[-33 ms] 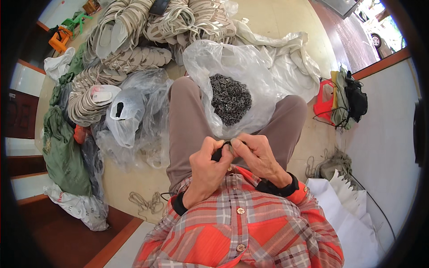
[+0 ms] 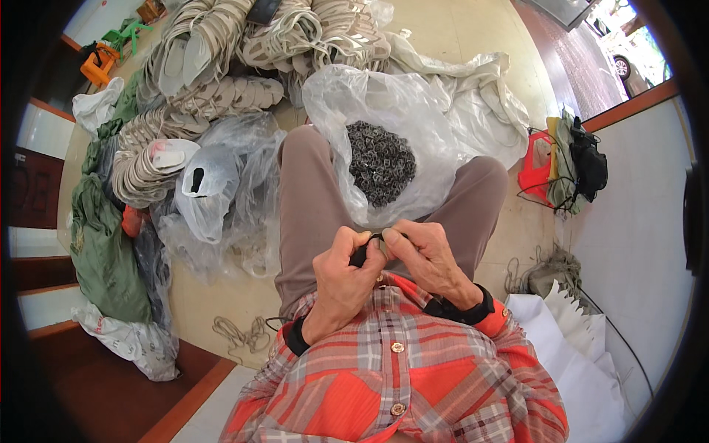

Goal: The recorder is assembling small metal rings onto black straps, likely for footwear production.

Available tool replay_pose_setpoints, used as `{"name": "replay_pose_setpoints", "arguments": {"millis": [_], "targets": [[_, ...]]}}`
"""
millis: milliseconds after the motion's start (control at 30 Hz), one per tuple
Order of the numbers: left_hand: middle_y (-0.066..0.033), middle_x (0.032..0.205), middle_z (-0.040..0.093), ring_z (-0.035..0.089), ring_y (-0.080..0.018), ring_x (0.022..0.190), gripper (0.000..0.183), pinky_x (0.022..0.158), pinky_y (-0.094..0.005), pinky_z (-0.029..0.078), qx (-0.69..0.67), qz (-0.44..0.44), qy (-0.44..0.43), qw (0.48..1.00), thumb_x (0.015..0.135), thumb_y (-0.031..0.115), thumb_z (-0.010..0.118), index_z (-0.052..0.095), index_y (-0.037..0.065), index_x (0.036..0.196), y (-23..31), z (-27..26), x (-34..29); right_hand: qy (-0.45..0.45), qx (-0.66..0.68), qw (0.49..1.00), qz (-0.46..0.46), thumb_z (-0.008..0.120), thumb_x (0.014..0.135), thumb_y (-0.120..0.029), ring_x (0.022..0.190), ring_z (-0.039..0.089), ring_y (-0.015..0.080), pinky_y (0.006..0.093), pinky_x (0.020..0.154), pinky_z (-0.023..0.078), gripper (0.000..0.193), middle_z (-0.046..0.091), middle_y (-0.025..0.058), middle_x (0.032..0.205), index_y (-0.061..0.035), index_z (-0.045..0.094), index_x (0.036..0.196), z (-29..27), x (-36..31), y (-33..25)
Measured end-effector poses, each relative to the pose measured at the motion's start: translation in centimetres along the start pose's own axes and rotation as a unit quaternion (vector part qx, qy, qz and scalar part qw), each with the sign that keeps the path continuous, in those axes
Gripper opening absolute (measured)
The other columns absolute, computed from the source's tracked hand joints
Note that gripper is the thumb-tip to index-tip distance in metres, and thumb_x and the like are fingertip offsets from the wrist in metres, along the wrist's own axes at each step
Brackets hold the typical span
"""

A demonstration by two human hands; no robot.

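Close together over my lap, my left hand (image 2: 346,267) and my right hand (image 2: 427,257) are both closed in a pinch. Between their fingertips is a small black piece (image 2: 359,256), perhaps a strap end or a buckle; the fingers cover most of it, so its exact kind does not show. Just beyond the hands, between my knees, lies an open clear plastic bag (image 2: 432,122). Inside it is a heap of small dark buckles (image 2: 381,164), square and ring-like.
Stacks of beige shoe uppers (image 2: 214,44) lie at the far left, with a dark phone (image 2: 264,11) on top. Crumpled plastic bags (image 2: 214,184) sit left of my knee. A red stool (image 2: 538,173) stands to the right; white sheet material (image 2: 565,354) lies near my right elbow.
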State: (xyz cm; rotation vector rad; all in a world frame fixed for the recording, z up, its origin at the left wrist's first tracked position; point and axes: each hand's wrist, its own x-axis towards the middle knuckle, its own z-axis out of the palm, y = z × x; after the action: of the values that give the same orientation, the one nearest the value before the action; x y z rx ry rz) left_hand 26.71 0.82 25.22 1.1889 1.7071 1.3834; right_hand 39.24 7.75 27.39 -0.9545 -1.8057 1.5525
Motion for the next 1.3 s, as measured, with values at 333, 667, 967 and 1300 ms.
{"name": "replay_pose_setpoints", "arguments": {"millis": [333,667,967,1300], "targets": [[-0.0075,0.06,0.058,0.056,-0.0084,0.051,0.011,0.046,-0.0237,0.043,-0.06,-0.007,0.036,0.998,0.078,0.002,0.063,0.055,0.0,0.083,-0.1,-0.2,-1.0,-0.024,-0.201,0.944,-0.259,0.06,0.076,-0.007,0.053,0.05,0.0244,0.0332,0.048,0.039,0.008,0.05,0.0071,0.061,-0.0017,0.055,0.073,-0.3,0.1,0.0],[-0.0135,0.07,0.062,0.062,-0.0206,0.056,0.022,0.05,-0.0262,0.048,0.011,0.223,0.009,0.975,0.072,-0.006,0.065,0.056,-0.002,0.091,-1.7,-1.2,-1.4,-0.162,-0.373,0.827,-0.388,0.056,0.062,-0.01,0.062,0.045,0.0177,0.0289,0.055,0.037,0.012,0.042,0.0047,0.066,-0.004,0.046,0.067,-1.9,-0.6,-1.7],[-0.0156,0.075,0.063,0.062,-0.0159,0.06,0.016,0.05,-0.0253,0.047,-0.081,0.226,-0.016,0.971,0.079,-0.011,0.057,0.053,-0.004,0.093,-1.3,-0.9,-1.4,-0.12,-0.398,0.805,-0.424,0.056,0.062,-0.01,0.06,0.045,0.0157,0.0272,0.053,0.035,0.011,0.043,0.0036,0.064,-0.0043,0.047,0.066,-1.8,-1.0,-2.2],[-0.0104,0.061,0.06,0.056,-0.0124,0.047,0.022,0.042,-0.0232,0.043,-0.046,0.226,0.034,0.972,0.073,-0.002,0.067,0.053,-0.003,0.091,-0.9,-0.9,-2.4,-0.067,-0.157,0.943,-0.285,0.064,0.071,-0.009,0.053,0.048,0.0226,0.0344,0.046,0.038,0.014,0.046,0.0068,0.06,-0.0022,0.052,0.068,-1.5,-1.5,-1.7]]}}
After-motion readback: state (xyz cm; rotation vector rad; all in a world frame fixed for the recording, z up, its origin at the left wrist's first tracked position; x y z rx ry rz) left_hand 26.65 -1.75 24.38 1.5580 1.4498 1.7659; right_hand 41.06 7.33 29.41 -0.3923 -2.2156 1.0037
